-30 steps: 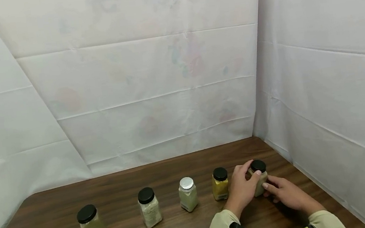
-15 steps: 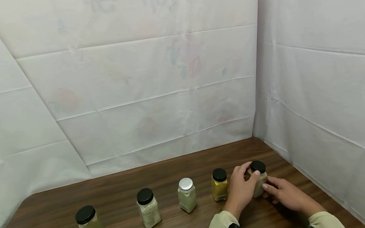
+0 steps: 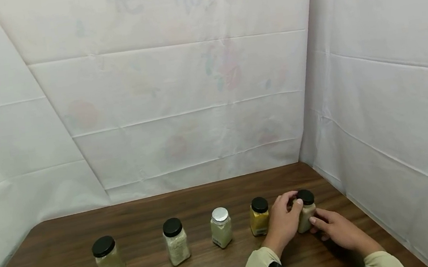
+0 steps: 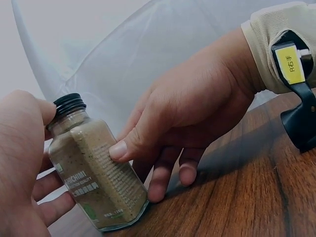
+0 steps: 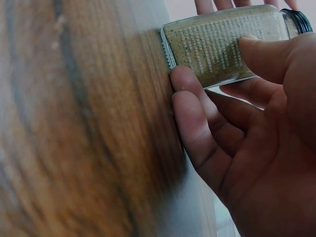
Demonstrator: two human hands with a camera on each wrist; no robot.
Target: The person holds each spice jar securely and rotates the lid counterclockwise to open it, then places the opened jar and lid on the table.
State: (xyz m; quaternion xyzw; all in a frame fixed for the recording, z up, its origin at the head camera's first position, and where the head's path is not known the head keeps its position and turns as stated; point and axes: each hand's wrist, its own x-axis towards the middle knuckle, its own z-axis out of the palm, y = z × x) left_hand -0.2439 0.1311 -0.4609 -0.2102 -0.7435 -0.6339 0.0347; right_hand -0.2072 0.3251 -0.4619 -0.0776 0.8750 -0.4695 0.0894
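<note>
A square glass spice jar (image 3: 305, 220) with a black lid and tan, speckled contents stands at the right end of a row of jars. My left hand (image 3: 284, 221) holds it from the left, thumb and fingers around its upper part near the lid (image 4: 69, 104). From the right, my right hand (image 3: 340, 227) grips the lower body. The right thumb (image 5: 264, 57) presses on the printed side, and the other fingers reach behind and below near the table. White print and a green mark show on the jar's front in the left wrist view.
Left of the hands stand a yellow-filled jar (image 3: 260, 223) with a black lid, a silver-lidded jar (image 3: 221, 233), and two black-lidded jars, one pale (image 3: 178, 248) and one greenish (image 3: 111, 265). White sheeting (image 3: 199, 144) borders the brown wooden table (image 3: 139, 215) behind and at the sides.
The head view shifts slightly. Both hands stay on the same spice jar at the row's right end, with barely any movement.
</note>
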